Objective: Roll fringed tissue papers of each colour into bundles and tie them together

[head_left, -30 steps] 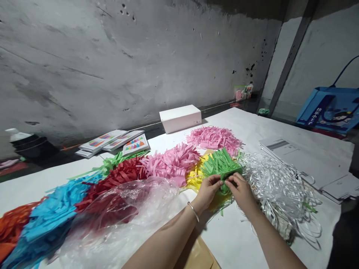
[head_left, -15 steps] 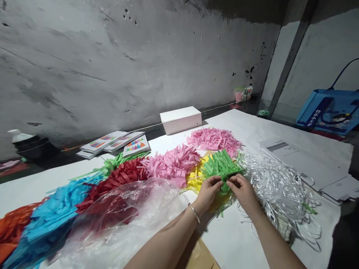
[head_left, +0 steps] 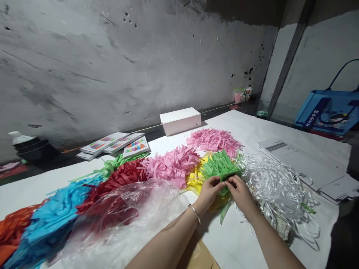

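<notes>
A green paper tassel with fringed strips lies over yellow fringed paper. At its near edge my left hand pinches the green paper, thumb and fingers together. My right hand grips the same paper from the other side, its fingertips almost touching the left ones. A loose green strip hangs down below the fingers. Close to my right hand lies a tangled heap of silvery-white string. The paper between the fingertips is partly hidden by them.
Fringed paper in pink, red, blue and orange runs leftward, partly under a clear plastic bag. A white box and printed cards stand behind. White card sheets lie right.
My fingertips have come closer together on the green paper. A green strip now hangs lower beneath my hands. The camera view has shifted slightly.
</notes>
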`<move>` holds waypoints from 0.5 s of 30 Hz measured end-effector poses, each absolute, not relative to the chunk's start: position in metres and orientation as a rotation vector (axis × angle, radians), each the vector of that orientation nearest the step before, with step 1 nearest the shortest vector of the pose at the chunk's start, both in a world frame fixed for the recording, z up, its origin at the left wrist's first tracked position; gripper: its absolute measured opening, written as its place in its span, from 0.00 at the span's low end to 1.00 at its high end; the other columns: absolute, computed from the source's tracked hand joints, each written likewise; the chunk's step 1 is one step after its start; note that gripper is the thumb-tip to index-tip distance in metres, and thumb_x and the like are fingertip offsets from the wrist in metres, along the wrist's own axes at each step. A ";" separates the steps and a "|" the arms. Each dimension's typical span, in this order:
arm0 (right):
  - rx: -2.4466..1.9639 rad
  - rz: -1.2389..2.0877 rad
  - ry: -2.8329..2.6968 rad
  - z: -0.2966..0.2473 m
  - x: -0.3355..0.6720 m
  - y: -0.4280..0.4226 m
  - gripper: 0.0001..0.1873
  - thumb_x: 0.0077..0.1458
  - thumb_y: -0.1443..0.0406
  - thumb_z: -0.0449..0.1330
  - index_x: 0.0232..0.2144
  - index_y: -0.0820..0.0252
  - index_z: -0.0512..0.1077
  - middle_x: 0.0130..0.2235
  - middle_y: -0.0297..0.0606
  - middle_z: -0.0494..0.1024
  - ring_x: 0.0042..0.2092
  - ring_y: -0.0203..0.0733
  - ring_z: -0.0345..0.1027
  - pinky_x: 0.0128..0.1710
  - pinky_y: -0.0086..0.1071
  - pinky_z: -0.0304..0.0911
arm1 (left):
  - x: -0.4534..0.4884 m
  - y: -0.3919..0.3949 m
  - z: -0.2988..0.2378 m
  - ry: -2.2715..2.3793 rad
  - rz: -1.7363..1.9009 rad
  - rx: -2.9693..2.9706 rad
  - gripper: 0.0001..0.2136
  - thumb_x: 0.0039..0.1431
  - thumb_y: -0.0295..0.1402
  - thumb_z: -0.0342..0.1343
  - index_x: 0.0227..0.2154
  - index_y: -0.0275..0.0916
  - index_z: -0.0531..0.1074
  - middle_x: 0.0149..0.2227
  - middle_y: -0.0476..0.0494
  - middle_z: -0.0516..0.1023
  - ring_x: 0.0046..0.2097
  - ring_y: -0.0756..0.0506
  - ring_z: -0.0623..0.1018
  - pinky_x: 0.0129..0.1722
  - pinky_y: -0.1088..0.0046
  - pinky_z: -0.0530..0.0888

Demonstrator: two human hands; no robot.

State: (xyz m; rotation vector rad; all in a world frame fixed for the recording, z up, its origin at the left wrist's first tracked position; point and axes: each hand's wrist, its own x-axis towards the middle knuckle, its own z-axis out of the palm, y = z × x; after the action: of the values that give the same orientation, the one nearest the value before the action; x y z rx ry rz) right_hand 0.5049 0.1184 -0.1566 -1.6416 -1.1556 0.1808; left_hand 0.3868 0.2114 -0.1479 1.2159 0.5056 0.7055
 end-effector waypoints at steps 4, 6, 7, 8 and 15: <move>-1.648 0.093 -1.135 -0.155 0.507 0.117 0.11 0.61 0.59 0.54 0.30 0.55 0.70 0.33 0.37 0.73 0.36 0.43 0.70 0.38 0.36 0.67 | 0.389 0.213 -0.149 0.532 0.729 1.284 0.18 0.44 0.43 0.71 0.31 0.34 0.79 0.31 0.43 0.80 0.34 0.45 0.75 0.37 0.71 0.69; -1.651 0.028 -1.111 -0.153 0.508 0.116 0.10 0.62 0.60 0.52 0.31 0.56 0.68 0.35 0.38 0.72 0.37 0.44 0.69 0.39 0.37 0.67 | 0.390 0.214 -0.149 0.560 0.758 1.331 0.15 0.47 0.42 0.69 0.30 0.35 0.79 0.30 0.44 0.79 0.33 0.46 0.74 0.35 0.71 0.68; -1.653 -0.002 -1.105 -0.152 0.507 0.115 0.10 0.62 0.61 0.51 0.31 0.56 0.67 0.35 0.38 0.72 0.38 0.44 0.69 0.40 0.37 0.66 | 0.390 0.215 -0.148 0.574 0.773 1.359 0.14 0.48 0.41 0.67 0.30 0.35 0.78 0.29 0.45 0.79 0.32 0.46 0.74 0.35 0.72 0.67; -1.654 -0.029 -1.104 -0.151 0.506 0.115 0.09 0.63 0.61 0.50 0.32 0.56 0.67 0.36 0.39 0.72 0.39 0.44 0.69 0.40 0.37 0.66 | 0.390 0.215 -0.147 0.588 0.787 1.391 0.12 0.49 0.40 0.66 0.30 0.35 0.78 0.29 0.45 0.79 0.32 0.46 0.74 0.34 0.72 0.67; -1.718 -0.198 -1.156 -0.148 0.492 0.119 0.13 0.61 0.56 0.58 0.42 0.56 0.66 0.41 0.43 0.74 0.43 0.48 0.69 0.42 0.39 0.65 | 0.388 0.206 -0.134 0.651 0.903 1.685 0.03 0.51 0.31 0.62 0.30 0.39 0.79 0.31 0.44 0.79 0.35 0.42 0.73 0.39 0.68 0.68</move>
State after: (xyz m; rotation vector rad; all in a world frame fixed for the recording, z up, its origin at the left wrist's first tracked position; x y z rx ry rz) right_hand 0.4923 0.1194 -0.1484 -1.7178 -1.1559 -0.1980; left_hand 0.3882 0.2059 -0.1342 1.6853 0.6510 0.9028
